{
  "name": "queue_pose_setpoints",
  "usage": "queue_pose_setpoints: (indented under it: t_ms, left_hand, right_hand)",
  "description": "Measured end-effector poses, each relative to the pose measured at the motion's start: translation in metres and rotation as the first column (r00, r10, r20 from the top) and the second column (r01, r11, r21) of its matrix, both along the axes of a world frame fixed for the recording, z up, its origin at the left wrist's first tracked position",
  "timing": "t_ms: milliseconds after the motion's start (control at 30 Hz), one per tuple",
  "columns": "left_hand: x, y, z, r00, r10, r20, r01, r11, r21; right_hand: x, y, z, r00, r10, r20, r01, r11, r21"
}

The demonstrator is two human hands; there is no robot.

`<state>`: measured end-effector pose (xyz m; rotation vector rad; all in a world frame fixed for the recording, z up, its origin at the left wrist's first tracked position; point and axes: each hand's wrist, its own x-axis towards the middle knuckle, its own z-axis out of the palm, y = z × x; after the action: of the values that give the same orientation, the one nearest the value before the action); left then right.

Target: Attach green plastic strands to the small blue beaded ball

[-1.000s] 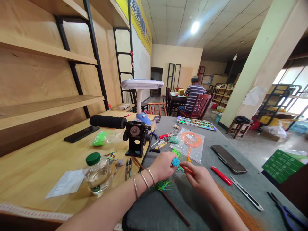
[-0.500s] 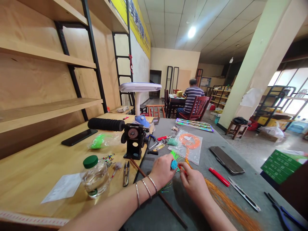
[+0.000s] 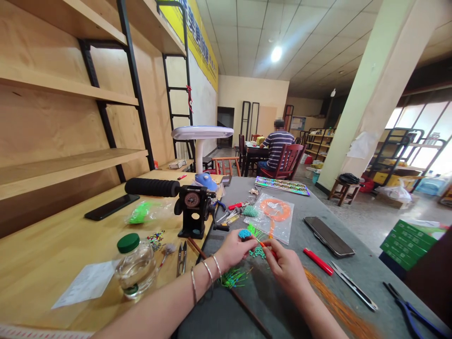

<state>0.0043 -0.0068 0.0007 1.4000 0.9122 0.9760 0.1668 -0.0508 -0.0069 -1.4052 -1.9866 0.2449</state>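
My left hand [image 3: 236,248] is closed on a blue bumpy cluster [image 3: 244,233], which shows above the fingers; thumb and forefinger are pinched together beside it. In the pinch of my right hand [image 3: 285,264] is a thin tool with an orange-red handle [image 3: 271,250], its tip pointing at the left fingertips. Just past the hands are bright green strands [image 3: 254,230] and small teal beads [image 3: 257,252] on the grey mat [image 3: 282,310]. A bunch of green and blue strands [image 3: 234,278] lies under my left wrist, by a brown stick [image 3: 251,312].
A black hand-crank device [image 3: 193,212] and a water bottle [image 3: 136,268] stand left. Rightward lie orange strands [image 3: 335,301], a red pen [image 3: 318,261], tweezers [image 3: 354,286], pliers [image 3: 409,308] and a phone [image 3: 328,236]. A person [image 3: 278,143] sits at a far table.
My left hand has turned and moved slightly left, tipping the blue cluster upward. The teal beads and the green-blue bunch show more now. The right hand keeps its tool.
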Motion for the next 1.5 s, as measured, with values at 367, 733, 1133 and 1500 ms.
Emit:
queue_pose_setpoints:
  t_ms: [367, 733, 1133, 1500]
  left_hand:
    - [-0.001, -0.002, 0.004, 0.992, -0.041, 0.116, 0.046, 0.998, -0.038]
    - [-0.002, -0.001, 0.004, 0.992, -0.067, 0.103, 0.065, 0.998, 0.026]
    - [0.002, -0.027, 0.010, 0.988, -0.046, -0.150, 0.083, 0.964, 0.251]
    - [-0.001, -0.060, 0.028, 0.897, -0.234, -0.375, 0.422, 0.704, 0.571]
  right_hand:
    - [0.004, 0.001, 0.001, 0.999, 0.042, -0.032, -0.043, 0.999, -0.018]
    - [0.005, 0.003, 0.000, 0.961, 0.083, -0.265, -0.105, 0.992, -0.070]
    - [0.024, -0.040, 0.005, 0.990, 0.022, -0.138, -0.040, 0.991, -0.125]
    - [0.028, -0.099, 0.010, 0.994, -0.039, 0.100, 0.044, 0.998, -0.049]
